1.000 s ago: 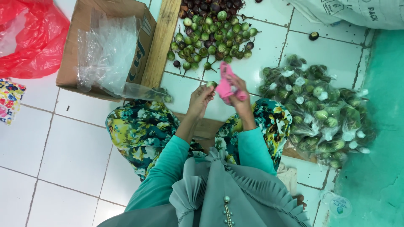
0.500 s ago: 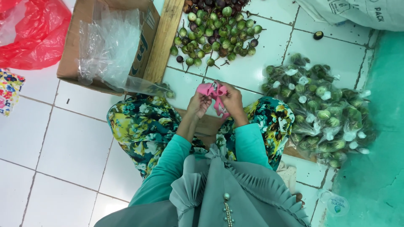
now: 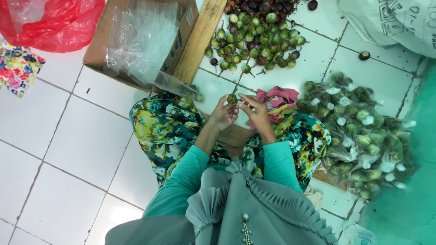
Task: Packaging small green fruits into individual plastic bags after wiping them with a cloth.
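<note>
Small green fruit (image 3: pixel 232 99) pinched in left hand (image 3: pixel 225 114) fingertips above the lap, right hand (image 3: pixel 257 113) closed on its stem end. Probably light, firm, smooth-skinned; best gripped round the body, not the stem.

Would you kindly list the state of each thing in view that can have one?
Left hand: fingers closed on a small green fruit.
Right hand: fingers touching the same fruit.
Pink cloth: crumpled on the lap, not held.
Cardboard box: open, clear plastic inside.
Bagged fruit: packed, piled on floor.
Loose fruit: heaped, unbagged.
</note>
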